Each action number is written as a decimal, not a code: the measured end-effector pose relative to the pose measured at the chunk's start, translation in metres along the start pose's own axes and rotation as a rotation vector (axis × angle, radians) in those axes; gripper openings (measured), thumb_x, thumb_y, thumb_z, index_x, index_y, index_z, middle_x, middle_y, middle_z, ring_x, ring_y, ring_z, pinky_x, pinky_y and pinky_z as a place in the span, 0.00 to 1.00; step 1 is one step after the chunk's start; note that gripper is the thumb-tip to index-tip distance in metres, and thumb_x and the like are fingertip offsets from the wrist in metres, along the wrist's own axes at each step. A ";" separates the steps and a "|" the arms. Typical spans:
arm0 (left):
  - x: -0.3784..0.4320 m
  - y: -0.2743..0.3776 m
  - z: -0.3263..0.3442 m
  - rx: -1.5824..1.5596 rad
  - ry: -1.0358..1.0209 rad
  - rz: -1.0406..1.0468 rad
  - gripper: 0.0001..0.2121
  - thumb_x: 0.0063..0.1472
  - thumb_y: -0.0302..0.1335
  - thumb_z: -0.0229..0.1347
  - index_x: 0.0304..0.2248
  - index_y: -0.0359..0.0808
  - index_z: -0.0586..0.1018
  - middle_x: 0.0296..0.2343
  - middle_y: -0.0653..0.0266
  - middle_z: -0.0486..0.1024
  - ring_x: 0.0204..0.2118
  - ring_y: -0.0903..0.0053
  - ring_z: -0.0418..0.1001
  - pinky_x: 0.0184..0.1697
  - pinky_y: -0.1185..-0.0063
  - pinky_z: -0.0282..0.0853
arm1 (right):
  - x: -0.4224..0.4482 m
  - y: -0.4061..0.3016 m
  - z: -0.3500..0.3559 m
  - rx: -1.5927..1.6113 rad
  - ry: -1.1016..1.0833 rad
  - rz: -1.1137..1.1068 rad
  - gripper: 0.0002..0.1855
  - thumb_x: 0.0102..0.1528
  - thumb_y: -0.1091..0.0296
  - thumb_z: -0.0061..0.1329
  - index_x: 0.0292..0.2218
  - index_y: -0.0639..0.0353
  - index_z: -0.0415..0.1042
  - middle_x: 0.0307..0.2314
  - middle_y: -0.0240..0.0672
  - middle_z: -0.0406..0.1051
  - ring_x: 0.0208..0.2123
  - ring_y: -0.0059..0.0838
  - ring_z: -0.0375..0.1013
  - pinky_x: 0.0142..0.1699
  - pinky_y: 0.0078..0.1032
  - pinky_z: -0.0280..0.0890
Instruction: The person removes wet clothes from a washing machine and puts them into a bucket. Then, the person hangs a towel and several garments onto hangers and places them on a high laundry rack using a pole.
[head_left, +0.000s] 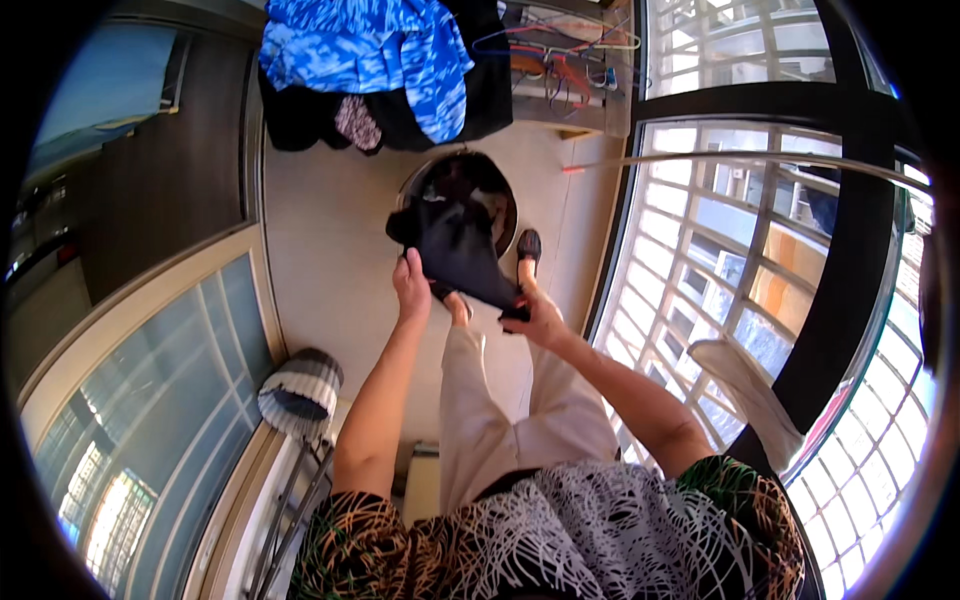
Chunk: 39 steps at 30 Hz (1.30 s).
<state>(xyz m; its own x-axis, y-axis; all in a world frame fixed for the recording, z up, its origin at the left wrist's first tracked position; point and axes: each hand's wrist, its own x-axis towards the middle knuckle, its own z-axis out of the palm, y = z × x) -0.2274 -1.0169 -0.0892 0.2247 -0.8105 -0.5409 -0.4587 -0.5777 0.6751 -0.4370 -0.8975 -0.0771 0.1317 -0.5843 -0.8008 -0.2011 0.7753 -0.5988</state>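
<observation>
My left hand (413, 283) and my right hand (537, 318) stretch a black cloth item (457, 251) between them, each gripping one side of it. Its exact kind of garment cannot be made out. Just beyond my feet, a round dark basin (508, 196) sits on the floor, partly covered from my view by the cloth. More dark stuff and a lighter patch show inside the basin.
Blue patterned fabric (360, 60) lies over black cloth on a bench at the far side. Clothes hangers (562, 64) rest on a wooden shelf to its right. A pole (697, 157) juts in from the gridded window. A striped basket (301, 394) stands at left, by a sliding door (172, 420).
</observation>
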 end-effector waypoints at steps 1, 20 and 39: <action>-0.009 0.009 -0.003 -0.039 -0.009 0.026 0.23 0.61 0.45 0.39 0.31 0.28 0.70 0.25 0.61 0.70 0.22 0.77 0.69 0.19 0.84 0.66 | -0.005 -0.005 -0.003 -0.049 0.038 -0.051 0.22 0.40 0.61 0.58 0.34 0.66 0.67 0.27 0.42 0.71 0.30 0.30 0.72 0.34 0.24 0.65; -0.083 0.178 -0.102 0.263 0.029 0.555 0.18 0.62 0.33 0.39 0.19 0.30 0.69 0.16 0.61 0.68 0.23 0.74 0.67 0.33 0.76 0.62 | -0.071 -0.179 -0.101 0.110 0.269 -0.560 0.15 0.50 0.62 0.48 0.28 0.69 0.69 0.22 0.42 0.66 0.25 0.31 0.64 0.31 0.25 0.59; -0.086 0.224 -0.103 0.918 -0.029 0.984 0.30 0.39 0.31 0.63 0.43 0.34 0.67 0.43 0.48 0.59 0.48 0.55 0.57 0.49 0.66 0.54 | -0.119 -0.328 -0.125 0.504 0.193 -0.852 0.22 0.53 0.54 0.46 0.18 0.66 0.71 0.11 0.22 0.61 0.13 0.11 0.56 0.17 0.16 0.50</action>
<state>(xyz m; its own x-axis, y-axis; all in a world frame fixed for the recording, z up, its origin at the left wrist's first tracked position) -0.2612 -1.0867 0.1604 -0.5416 -0.8393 -0.0473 -0.8261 0.5210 0.2146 -0.5078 -1.1123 0.2164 -0.1283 -0.9852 -0.1136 0.3263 0.0662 -0.9430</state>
